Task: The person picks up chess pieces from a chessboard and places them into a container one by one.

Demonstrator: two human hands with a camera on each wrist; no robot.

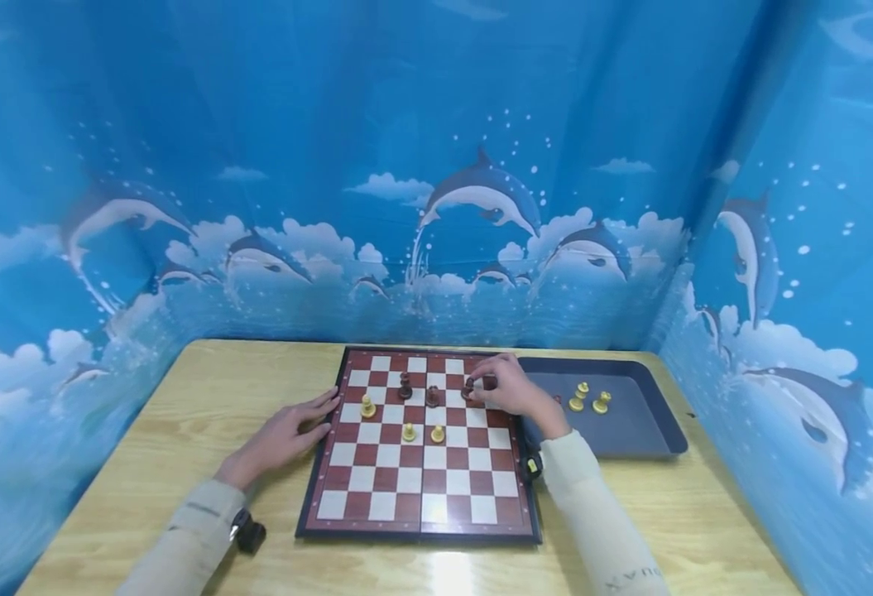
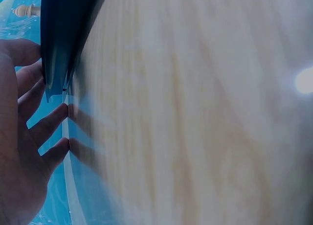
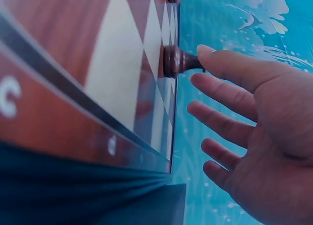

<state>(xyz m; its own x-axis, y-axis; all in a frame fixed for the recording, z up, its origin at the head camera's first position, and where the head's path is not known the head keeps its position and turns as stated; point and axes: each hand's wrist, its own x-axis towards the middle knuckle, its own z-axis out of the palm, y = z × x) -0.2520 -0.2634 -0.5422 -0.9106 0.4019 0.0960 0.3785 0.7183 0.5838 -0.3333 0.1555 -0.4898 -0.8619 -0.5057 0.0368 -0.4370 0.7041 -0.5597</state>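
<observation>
A checkered chessboard (image 1: 384,478) lies on the table. My right hand (image 1: 506,385) reaches over its right side, thumb and index finger pinching the top of a dark brown chess piece (image 1: 467,391). That piece (image 3: 177,61) keeps its base on the board in the right wrist view. Two other dark pieces, a tall one (image 1: 405,386) and a shorter one (image 1: 432,396), stand nearby. Three yellow pieces are on the board too: one at the left (image 1: 367,406), two near the middle (image 1: 409,432). My left hand (image 1: 283,439) touches the board's left edge, its fingers extended.
Right of the board sits a dark grey tray (image 1: 637,434) with several yellow pieces (image 1: 601,403) and a small reddish one partly behind my right hand. The wooden table (image 1: 257,372) meets a blue dolphin-print curtain (image 1: 317,165) at the back and sides.
</observation>
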